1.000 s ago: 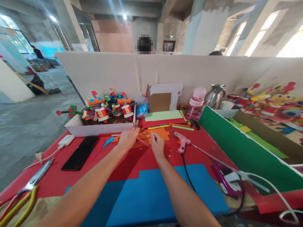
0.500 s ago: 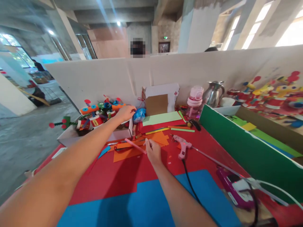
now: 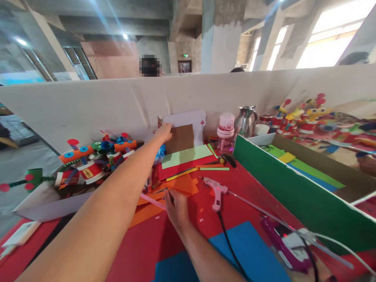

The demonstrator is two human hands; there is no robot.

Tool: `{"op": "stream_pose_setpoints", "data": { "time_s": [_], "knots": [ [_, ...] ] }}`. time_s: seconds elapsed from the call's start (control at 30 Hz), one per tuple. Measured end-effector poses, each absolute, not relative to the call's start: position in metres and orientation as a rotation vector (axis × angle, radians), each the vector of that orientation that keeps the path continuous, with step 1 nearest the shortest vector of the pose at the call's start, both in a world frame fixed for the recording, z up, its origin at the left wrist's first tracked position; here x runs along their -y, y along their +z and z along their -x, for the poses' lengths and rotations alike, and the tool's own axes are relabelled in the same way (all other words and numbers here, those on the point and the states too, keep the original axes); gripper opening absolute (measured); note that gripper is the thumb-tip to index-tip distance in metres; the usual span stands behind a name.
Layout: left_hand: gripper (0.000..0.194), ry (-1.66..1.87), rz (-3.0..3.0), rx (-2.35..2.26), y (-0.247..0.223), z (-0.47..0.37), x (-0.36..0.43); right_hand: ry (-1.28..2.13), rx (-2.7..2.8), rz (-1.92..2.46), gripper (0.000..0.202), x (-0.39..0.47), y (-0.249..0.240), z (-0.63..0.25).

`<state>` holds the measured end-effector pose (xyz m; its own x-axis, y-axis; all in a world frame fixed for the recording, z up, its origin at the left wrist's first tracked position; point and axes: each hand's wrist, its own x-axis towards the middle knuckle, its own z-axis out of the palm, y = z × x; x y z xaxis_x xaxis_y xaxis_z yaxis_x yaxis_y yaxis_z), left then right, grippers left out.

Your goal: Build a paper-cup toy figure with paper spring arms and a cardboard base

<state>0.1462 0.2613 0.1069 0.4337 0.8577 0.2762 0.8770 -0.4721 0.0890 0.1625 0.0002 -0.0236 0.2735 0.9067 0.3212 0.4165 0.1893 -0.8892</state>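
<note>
My left hand (image 3: 164, 133) is stretched far forward at the left edge of the white and brown cardboard piece (image 3: 182, 138) by the partition. Its fingers look loosely apart with nothing visible in them, though their tips are partly hidden. Just below it, a crumpled blue bundle (image 3: 160, 152) is half covered by the forearm. Over the orange paper (image 3: 185, 185), my right hand (image 3: 178, 205) is closed, with the end of a pink paper strip (image 3: 153, 201) at its fingers. A small dark thing also shows at these fingers; its kind is unclear.
A pink glue gun (image 3: 216, 192) with a black cord lies right of my right hand. Blue sheets (image 3: 243, 239) cover the near table. A green-sided box (image 3: 282, 188) stands right, a box of colourful paper-cup figures (image 3: 91, 172) left. A pink bottle (image 3: 225, 133) and metal jug (image 3: 245, 121) stand behind.
My left hand has moved from above the blue bundle up to the cardboard piece. My right hand stays low with the pink strip. The view has turned to the right.
</note>
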Motion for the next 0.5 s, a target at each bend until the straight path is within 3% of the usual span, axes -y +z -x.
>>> {"op": "stream_pose_setpoints", "data": {
  "time_s": [0.2, 0.3, 0.4, 0.5],
  "knots": [
    [0.021, -0.397, 2.601, 1.547, 0.116, -0.155, -0.234, 0.534, 1.328, 1.435, 0.041, -0.001, -0.023, -0.163],
    [0.023, -0.467, 2.592, 1.48, 0.135, -0.137, -0.207, 0.541, 1.324, 1.414, 0.041, -0.003, -0.023, -0.166],
    [0.027, -0.792, 2.568, 1.36, 0.157, -0.091, -0.164, 0.571, 1.286, 1.379, 0.042, -0.004, -0.021, -0.168],
    [0.029, -1.175, 2.53, 1.571, 0.164, -0.023, -0.105, 0.58, 1.262, 1.332, 0.044, -0.004, -0.019, -0.17]
  ]
}}
